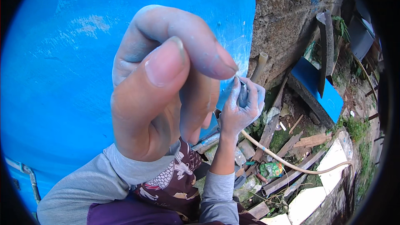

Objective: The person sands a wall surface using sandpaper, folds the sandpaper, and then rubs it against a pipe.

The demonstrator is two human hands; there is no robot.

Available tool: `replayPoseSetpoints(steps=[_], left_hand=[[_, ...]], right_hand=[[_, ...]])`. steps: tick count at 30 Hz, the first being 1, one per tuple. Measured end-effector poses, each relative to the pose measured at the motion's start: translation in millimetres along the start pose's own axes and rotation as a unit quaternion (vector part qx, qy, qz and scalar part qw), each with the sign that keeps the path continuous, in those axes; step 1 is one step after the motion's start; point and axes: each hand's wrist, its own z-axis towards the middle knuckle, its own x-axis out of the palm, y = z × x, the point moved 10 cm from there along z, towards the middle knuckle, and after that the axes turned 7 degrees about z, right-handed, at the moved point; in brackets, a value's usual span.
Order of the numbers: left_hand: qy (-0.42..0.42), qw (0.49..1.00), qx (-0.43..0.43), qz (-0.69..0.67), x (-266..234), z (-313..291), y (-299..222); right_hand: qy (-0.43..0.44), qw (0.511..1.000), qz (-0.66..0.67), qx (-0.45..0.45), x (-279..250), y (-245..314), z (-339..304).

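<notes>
My left hand [162, 79] is very close to the camera and fills the middle of the view. Its index finger curls over the thumb, and the other fingers bend inward; anything between them is hidden. Pale dust coats the skin. Farther off, my right hand [242, 104] is raised beside the right edge of a large, curved blue surface [62, 79]. Whitish dust covers it too, its fingers pinched together at the tips. What it may hold is too small to name. Scuffed whitish patches mark the blue surface.
A rough stone wall [283, 21] adjoins the blue surface, with a short pipe [259, 66] near it. Rubble, planks and a blue-topped slab [318, 89] lie at right. A beige hose [291, 166] crosses the ground past white broken panels [308, 204]. A grey pipe [33, 181] is at lower left.
</notes>
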Motion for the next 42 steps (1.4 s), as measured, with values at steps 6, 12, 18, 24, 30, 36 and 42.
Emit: replayPoseSetpoints(steps=[6,12,18,24,30,36,42], left_hand=[[0.012,1.0,0.01,-0.013,2,5,0],[0.036,0.999,0.012,-0.027,4,7,-3],[0.043,0.998,0.014,-0.032,6,8,-2],[0.051,0.998,0.017,-0.031,10,10,-4],[0.041,0.998,0.013,-0.038,7,10,-4],[0.032,0.998,0.014,-0.043,6,8,-3],[0.042,0.998,0.024,-0.041,11,10,-5]], right_hand=[[0.007,1.0,0.008,-0.003,2,2,14],[0.02,0.999,-0.025,0.019,4,4,12],[0.028,0.999,0.013,0.041,4,2,-1],[0.002,1.0,0.005,0.03,-3,2,16],[0.012,1.0,0.003,0.027,1,3,15],[0.012,0.999,0.008,0.046,4,8,2],[-0.002,1.0,-0.001,0.022,-1,5,17]])
